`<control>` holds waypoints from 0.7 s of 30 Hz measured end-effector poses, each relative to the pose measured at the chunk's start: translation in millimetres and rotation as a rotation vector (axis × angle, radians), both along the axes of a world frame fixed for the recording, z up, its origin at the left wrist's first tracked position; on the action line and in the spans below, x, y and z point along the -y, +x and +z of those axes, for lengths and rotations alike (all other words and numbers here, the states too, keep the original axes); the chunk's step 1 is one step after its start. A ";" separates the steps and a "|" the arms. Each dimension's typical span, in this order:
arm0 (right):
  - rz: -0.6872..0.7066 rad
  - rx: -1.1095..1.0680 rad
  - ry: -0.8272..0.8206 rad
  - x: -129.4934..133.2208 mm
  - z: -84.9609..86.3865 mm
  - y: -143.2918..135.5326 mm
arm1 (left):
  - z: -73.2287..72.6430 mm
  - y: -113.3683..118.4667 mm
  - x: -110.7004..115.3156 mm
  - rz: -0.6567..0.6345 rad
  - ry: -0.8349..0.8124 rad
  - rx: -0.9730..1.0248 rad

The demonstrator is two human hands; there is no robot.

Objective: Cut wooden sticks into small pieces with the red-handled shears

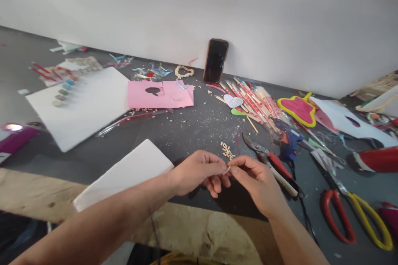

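Note:
My left hand (202, 172) and my right hand (255, 180) meet at the table's front edge, each closed in a pinch. Between their fingertips is a small pale sliver (228, 170), mostly covered, so its kind is unclear. Just beyond the fingers lies a little heap of short cut wooden pieces (227, 151). A thin red thread (238, 143) runs beside the heap. Pruning shears (273, 161) with red and white handles rest right of my right hand. Under my left forearm is a white foam board (133, 169).
A phone (215, 61) leans on the wall. Wrapped chopsticks (251, 101), a blue glue gun (290, 143) and large scissors (338, 190) lie to the right. Leftward are pink card (139, 95), a white board (90, 112) and a beaded loop (184, 71). Crumbs dot the dark tabletop (199, 128).

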State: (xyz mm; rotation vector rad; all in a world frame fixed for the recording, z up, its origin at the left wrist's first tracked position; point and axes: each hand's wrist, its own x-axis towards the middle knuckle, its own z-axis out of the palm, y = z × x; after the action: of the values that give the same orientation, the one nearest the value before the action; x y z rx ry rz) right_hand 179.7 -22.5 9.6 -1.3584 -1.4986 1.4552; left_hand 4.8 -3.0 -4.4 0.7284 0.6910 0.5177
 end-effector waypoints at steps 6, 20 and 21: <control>-0.047 0.021 0.007 0.3 -3.0 1.4 | 1.5 0.3 0.2 -0.003 0.012 0.009; -0.052 -0.031 -0.054 -0.8 -11.6 4.0 | 4.7 0.0 1.1 0.083 0.150 -0.108; -0.042 -0.019 -0.055 -1.0 -11.0 3.8 | 4.4 -0.3 0.9 0.086 0.151 -0.103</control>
State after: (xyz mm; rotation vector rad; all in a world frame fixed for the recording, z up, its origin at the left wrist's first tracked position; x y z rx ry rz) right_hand 183.6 -21.5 -1.4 -1.3962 -1.4197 1.4889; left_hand 4.5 -3.9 0.0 0.8737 0.7881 0.6193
